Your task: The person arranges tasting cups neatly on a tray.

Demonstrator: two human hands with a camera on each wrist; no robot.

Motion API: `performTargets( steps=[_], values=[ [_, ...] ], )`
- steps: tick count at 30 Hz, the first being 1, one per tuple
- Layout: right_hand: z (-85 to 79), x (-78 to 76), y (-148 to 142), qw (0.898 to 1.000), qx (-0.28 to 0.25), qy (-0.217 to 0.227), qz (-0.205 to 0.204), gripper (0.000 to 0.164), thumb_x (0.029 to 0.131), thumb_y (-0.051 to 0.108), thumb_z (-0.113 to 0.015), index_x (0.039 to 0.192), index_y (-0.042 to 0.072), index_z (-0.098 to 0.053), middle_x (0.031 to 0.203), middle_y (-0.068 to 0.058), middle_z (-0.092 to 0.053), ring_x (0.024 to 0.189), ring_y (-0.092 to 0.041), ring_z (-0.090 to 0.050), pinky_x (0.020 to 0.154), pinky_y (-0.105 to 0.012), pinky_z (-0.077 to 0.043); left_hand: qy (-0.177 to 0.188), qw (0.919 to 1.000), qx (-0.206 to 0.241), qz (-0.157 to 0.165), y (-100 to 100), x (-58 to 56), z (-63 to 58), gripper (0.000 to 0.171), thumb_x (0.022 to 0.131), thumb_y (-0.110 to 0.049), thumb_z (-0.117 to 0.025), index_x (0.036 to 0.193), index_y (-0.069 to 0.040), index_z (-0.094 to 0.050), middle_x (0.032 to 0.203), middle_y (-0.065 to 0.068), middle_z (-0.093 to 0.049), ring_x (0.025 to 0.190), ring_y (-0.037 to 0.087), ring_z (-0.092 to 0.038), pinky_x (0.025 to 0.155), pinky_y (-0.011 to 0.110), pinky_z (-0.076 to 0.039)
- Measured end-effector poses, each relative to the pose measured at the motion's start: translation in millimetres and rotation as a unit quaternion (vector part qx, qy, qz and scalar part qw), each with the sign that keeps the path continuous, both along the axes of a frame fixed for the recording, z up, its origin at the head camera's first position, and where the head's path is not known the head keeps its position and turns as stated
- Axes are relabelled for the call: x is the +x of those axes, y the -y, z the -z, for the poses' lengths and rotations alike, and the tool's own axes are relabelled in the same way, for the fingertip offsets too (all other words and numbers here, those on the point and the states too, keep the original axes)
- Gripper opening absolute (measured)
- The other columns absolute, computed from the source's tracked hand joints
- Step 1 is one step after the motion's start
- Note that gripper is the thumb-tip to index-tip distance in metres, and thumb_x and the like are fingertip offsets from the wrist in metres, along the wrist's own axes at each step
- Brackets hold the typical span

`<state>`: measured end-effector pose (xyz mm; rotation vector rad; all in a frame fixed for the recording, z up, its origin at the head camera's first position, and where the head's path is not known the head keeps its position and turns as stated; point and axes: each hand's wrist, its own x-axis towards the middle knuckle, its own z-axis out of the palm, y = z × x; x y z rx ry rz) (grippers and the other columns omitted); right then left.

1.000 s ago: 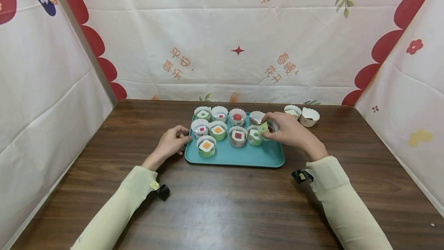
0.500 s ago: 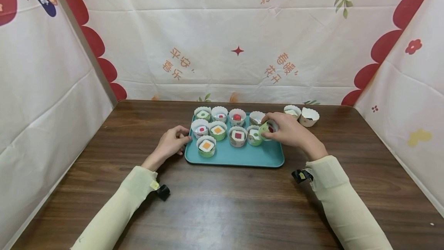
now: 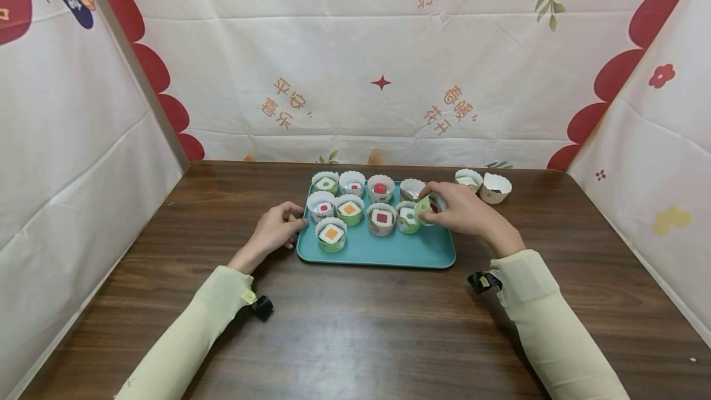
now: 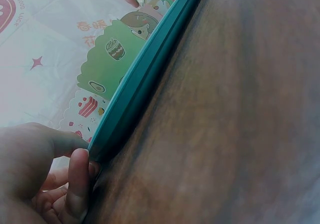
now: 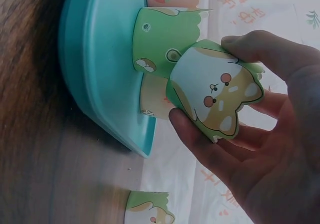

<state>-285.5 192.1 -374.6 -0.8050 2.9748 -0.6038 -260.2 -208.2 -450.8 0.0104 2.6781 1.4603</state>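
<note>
My right hand (image 3: 466,210) grips a green paper baking cup (image 5: 212,89) with a puppy face on it, thumb on one side and fingers on the other. In the head view this cup is tilted over the right part of the teal tray (image 3: 389,254), and something dark red shows inside it. At the tray's left edge, my left hand (image 3: 272,227) pinches the rim between thumb and finger, seen closer in the left wrist view. Several filled paper cups stand on the tray, among them one with an orange-square piece (image 3: 331,234) and one with a red ball (image 3: 380,189).
Beyond the tray's right back corner, two more paper cups stand on the wooden table (image 3: 355,326): one with pale contents (image 3: 468,179) and a white one (image 3: 495,187). A printed white cloth (image 3: 333,48) hangs behind and at both sides of the table.
</note>
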Motion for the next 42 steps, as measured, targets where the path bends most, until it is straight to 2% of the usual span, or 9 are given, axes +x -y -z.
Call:
performTargets(
  steps=[6,14,17,21,23,31,42],
  values=[
    [1.9,-1.2,-2.6,1.0,0.003,0.029,-0.007,0.035,0.095,0.029,-0.074,0.124,0.01,-0.067,0.078,-0.002,-0.06,0.068,-0.017,-0.05,0.063,-0.032,-0.043,-0.011,0.9999,-0.007,-0.003,-2.1,0.3,1.3,0.034,0.099,-0.028,-0.069,0.128,-0.012,-0.065,0.086,0.005,-0.068,0.058,0.017,-0.062,0.054,0.034,-0.059],
    [4.4,-1.5,-6.3,1.0,0.006,0.023,-0.019,0.036,0.094,0.031,-0.075,0.122,0.009,-0.069,0.086,-0.002,-0.065,0.071,-0.015,-0.052,0.065,-0.032,-0.046,-0.027,0.9994,-0.023,-0.005,-5.8,-1.3,0.8,0.032,0.098,-0.03,-0.069,0.126,-0.014,-0.066,0.084,0.004,-0.068,0.055,0.016,-0.062,0.053,0.034,-0.058],
    [3.8,-1.4,-7.0,0.999,0.004,0.028,-0.017,0.036,0.094,0.03,-0.075,0.123,0.009,-0.069,0.086,-0.002,-0.065,0.071,-0.016,-0.052,0.065,-0.032,-0.046,-0.027,0.9994,-0.02,-0.003,-6.3,-1.8,-0.8,0.032,0.098,-0.03,-0.069,0.126,-0.014,-0.067,0.084,0.004,-0.069,0.055,0.016,-0.062,0.053,0.034,-0.058],
    [2.0,-2.4,-6.7,0.999,0.011,0.024,-0.018,0.037,0.094,0.029,-0.076,0.124,0.01,-0.068,0.098,-0.004,-0.069,0.076,-0.017,-0.054,0.069,-0.034,-0.047,-0.023,0.9996,-0.017,-0.001,-4.7,-1.0,-1.9,0.033,0.099,-0.03,-0.069,0.127,-0.014,-0.066,0.085,0.005,-0.068,0.056,0.018,-0.062,0.054,0.035,-0.059],
    [1.2,-3.1,-6.3,0.999,0.015,0.023,-0.016,0.039,0.093,0.03,-0.077,0.125,0.01,-0.068,0.098,-0.004,-0.069,0.077,-0.018,-0.054,0.07,-0.035,-0.047,-0.022,0.9996,-0.017,-0.002,-3.6,-0.5,-1.7,0.033,0.099,-0.03,-0.068,0.128,-0.014,-0.066,0.085,0.005,-0.067,0.056,0.018,-0.062,0.054,0.035,-0.059],
    [0.2,-1.6,-8.7,0.999,0.03,0.036,0.014,0.053,0.088,0.041,-0.081,0.13,0.013,-0.064,0.078,-0.001,-0.061,0.074,-0.019,-0.054,0.068,-0.036,-0.046,-0.016,0.9998,-0.011,-0.001,-1.4,2.9,-1.4,0.034,0.099,-0.029,-0.069,0.129,-0.012,-0.065,0.083,0.005,-0.066,0.058,0.017,-0.062,0.054,0.034,-0.059],
    [-0.3,-1.8,-8.0,0.999,0.028,0.015,-0.001,0.051,0.087,0.035,-0.084,0.13,0.015,-0.064,0.08,0.0,-0.061,0.074,-0.018,-0.054,0.069,-0.036,-0.044,-0.01,0.9999,-0.003,-0.001,-0.4,2.0,1.4,0.033,0.099,-0.028,-0.069,0.128,-0.013,-0.066,0.084,0.005,-0.067,0.06,0.017,-0.063,0.055,0.033,-0.059]
  ],
)
